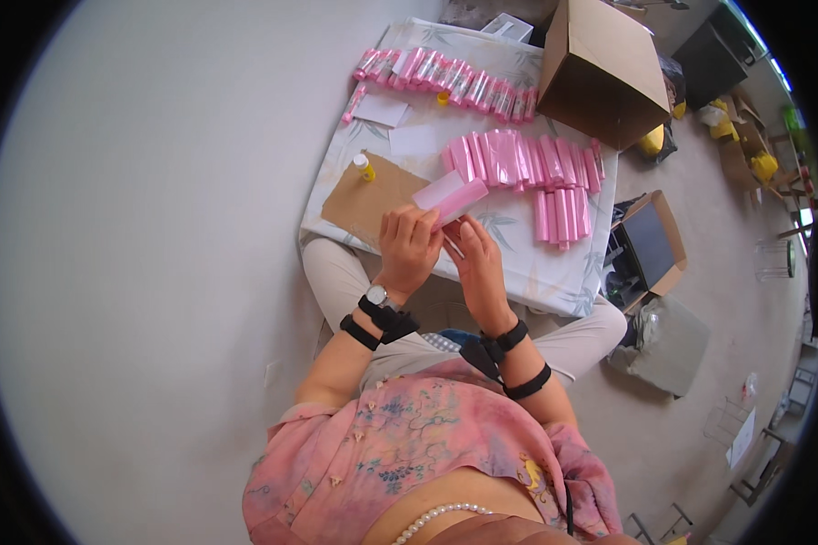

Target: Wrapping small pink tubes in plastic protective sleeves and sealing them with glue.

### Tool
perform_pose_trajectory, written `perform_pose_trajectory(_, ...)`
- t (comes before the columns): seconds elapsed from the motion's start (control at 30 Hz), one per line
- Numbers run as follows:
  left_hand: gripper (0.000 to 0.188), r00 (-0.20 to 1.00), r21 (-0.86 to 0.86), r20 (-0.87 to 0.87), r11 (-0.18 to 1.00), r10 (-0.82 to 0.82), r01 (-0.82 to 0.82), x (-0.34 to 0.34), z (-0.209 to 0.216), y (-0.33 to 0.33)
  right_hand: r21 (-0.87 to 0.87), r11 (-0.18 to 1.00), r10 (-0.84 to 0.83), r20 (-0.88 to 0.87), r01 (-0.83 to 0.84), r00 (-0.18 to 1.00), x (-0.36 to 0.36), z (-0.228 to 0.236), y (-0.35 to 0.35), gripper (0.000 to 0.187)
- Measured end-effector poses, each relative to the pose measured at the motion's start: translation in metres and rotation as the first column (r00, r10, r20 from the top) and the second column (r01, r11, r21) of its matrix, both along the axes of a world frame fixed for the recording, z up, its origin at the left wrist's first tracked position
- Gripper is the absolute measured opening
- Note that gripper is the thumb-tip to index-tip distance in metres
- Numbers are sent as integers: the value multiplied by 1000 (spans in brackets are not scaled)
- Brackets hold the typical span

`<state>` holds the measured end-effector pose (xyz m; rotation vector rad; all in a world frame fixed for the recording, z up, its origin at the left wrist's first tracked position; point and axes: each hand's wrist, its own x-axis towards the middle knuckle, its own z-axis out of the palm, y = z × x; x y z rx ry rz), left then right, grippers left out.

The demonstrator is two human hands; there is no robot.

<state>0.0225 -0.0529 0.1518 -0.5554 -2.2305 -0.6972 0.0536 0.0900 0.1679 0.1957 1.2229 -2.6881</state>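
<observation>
My left hand (409, 243) is closed on the near end of a pink roll (464, 199), with a pale paper slip (435, 189) along its left side. Beside that end is my right hand (478, 265), its thumb and fingers stretched and apart near the roll. Whether its fingertips touch the roll is hard to see. Beyond my left hand a small yellow bottle with a white cap (364, 167) stands on a flat brown cardboard sheet (347, 202). Plain pink rolls (498, 156) lie side by side to the right of the held one.
Along the far side of the cloth-covered table (504, 277) runs a row of pink rolls with printed labels (468, 86). White paper stacks (382, 110) and a yellow cap (443, 98) lie nearby. A large cardboard box (600, 68) occupies the far right corner; an open carton (650, 241) is on the floor.
</observation>
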Motion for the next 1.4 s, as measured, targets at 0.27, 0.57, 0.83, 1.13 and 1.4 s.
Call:
perform_pose_trajectory(0.27, 21, 999, -51, 21, 998, 34, -32, 8, -43, -3, 336, 939, -129, 166, 67, 978, -34, -49, -30, 32)
perform_pose_trajectory(0.57, 35, 961, -11, 276, 999, -30, 34, 26, -82, -23, 724, 680, -253, 82, 117, 964, -58, -158, -38, 31)
perform_pose_trajectory(0.83, 57, 823, 453, 563, 862, -79, -228, -21, -129, -53, 918, 392, -118, -14, 59, 993, -61, -170, -58, 36)
perform_pose_trajectory(1.13, 44, 654, 485, 741, 796, -153, -363, -67, -180, -94, 965, 255, -48, 68, -53, 997, -93, -170, -80, 41)
perform_pose_trajectory(1.4, 35, 573, 568, 769, 714, -284, -409, -84, -190, -100, 931, 360, -69, 94, -63, 993, -103, -184, -81, 41)
